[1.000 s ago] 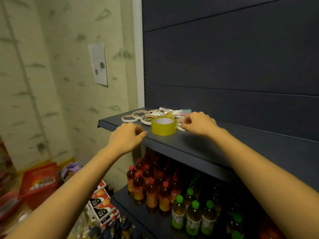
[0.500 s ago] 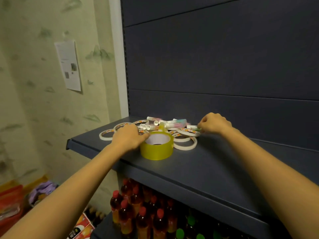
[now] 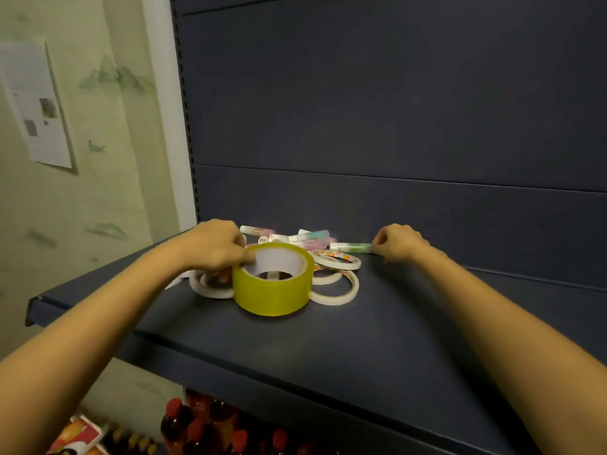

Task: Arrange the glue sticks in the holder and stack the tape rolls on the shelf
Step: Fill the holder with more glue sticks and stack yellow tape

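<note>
A wide yellow tape roll stands on the dark shelf. My left hand grips its left rim, thumb on the inner white core. Several thin white tape rolls lie flat around and behind it. A loose pile of glue sticks lies at the back. My right hand pinches the end of a green and white glue stick that lies on the shelf. No holder is in view.
The shelf's dark back panel rises right behind the pile. Bottles with red caps stand on the lower shelf. A papered wall with a notice is to the left.
The view has come closer to the shelf. My left hand has moved onto the yellow tape roll's rim. My right hand has shifted right and taken the end of a green glue stick.
</note>
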### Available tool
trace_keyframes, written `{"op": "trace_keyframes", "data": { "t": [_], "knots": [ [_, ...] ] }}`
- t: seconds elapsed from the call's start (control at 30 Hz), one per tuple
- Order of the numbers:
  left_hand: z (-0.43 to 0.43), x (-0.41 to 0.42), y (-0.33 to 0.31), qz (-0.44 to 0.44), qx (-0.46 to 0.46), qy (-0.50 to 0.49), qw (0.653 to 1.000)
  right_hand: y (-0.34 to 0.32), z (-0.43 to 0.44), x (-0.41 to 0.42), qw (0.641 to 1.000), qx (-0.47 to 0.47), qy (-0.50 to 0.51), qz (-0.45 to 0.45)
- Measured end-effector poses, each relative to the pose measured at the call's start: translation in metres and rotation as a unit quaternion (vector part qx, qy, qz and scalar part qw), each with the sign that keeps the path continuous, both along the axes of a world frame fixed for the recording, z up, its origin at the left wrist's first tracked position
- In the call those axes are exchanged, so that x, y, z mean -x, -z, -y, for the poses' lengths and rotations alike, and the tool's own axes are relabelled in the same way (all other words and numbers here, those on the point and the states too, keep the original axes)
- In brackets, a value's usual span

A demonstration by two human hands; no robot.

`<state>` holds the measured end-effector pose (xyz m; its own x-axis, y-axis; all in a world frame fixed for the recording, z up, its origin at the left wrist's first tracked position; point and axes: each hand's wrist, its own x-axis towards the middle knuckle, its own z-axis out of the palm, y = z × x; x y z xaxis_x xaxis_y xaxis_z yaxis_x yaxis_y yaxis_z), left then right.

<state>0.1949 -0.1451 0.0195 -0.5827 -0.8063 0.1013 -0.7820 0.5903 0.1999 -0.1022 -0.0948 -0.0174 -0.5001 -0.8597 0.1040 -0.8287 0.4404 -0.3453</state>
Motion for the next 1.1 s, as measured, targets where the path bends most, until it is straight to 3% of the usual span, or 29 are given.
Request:
{"op": "trace_keyframes", "data": {
  "t": [0.2, 0.57, 0.83, 1.1],
  "knots": [
    [0.028, 0.004, -0.016, -0.077, 0.011, 0.029, 0.997, 0.014, 0.015, -0.001, 0.995, -0.007, -0.044, -0.087],
    [0.068, 0.024, -0.022, -0.097, 0.013, 0.065, 0.993, 0.017, 0.009, -0.017, 0.992, -0.055, 0.008, -0.116],
    [0.057, 0.061, -0.026, -0.116, 0.022, 0.115, 0.986, 0.000, -0.056, -0.007, 0.983, 0.168, 0.072, -0.006],
    [-0.020, 0.142, -0.026, -0.111, 0.024, 0.198, 0.974, -0.021, -0.184, 0.026, 0.965, 0.220, 0.139, -0.024]
  ]
}}
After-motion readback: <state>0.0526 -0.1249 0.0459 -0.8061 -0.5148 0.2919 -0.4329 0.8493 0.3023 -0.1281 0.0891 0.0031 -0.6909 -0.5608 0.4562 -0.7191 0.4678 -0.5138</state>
